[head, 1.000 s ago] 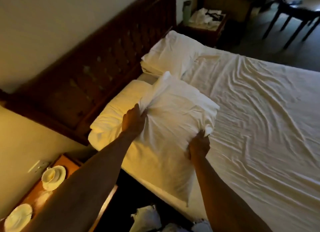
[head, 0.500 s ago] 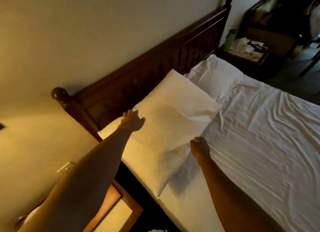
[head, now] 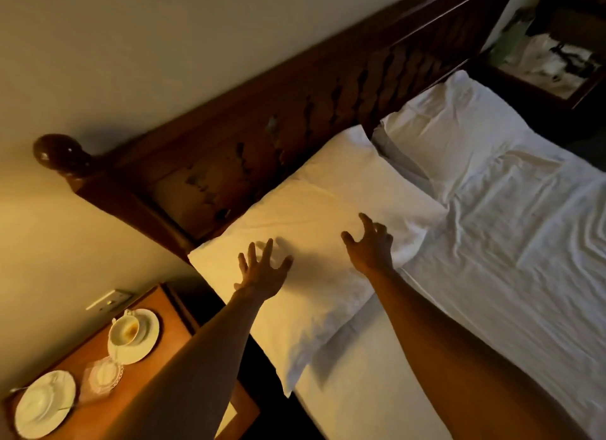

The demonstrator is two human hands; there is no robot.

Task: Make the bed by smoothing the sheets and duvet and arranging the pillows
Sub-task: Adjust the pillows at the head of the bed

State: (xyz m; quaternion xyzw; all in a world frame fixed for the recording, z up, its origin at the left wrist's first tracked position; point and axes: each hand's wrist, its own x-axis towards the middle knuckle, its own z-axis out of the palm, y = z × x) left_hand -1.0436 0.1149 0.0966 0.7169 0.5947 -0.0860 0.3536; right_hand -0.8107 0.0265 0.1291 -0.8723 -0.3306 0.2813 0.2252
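Observation:
A white pillow point(head: 314, 216) lies flat at the near end of the bed, against the dark wooden headboard point(head: 295, 118). My left hand point(head: 262, 272) hovers over its near part with fingers spread, holding nothing. My right hand point(head: 370, 246) is over the pillow's right side, fingers apart and curled, also empty. A second white pillow point(head: 455, 127) lies further along the headboard. The wrinkled white sheet point(head: 511, 259) covers the mattress to the right. No duvet is in view.
A wooden bedside table point(head: 82, 357) at lower left carries a stained cup on a saucer point(head: 131, 334), a glass point(head: 101, 374) and a second saucer point(head: 44, 403). A wall socket point(head: 110, 298) sits above it. Another nightstand with clutter point(head: 551, 65) stands at far right.
Both hands have let go of the near pillow, which now lies flat by the headboard. The hands have opened above it, and the view has tilted down to show the bedside table.

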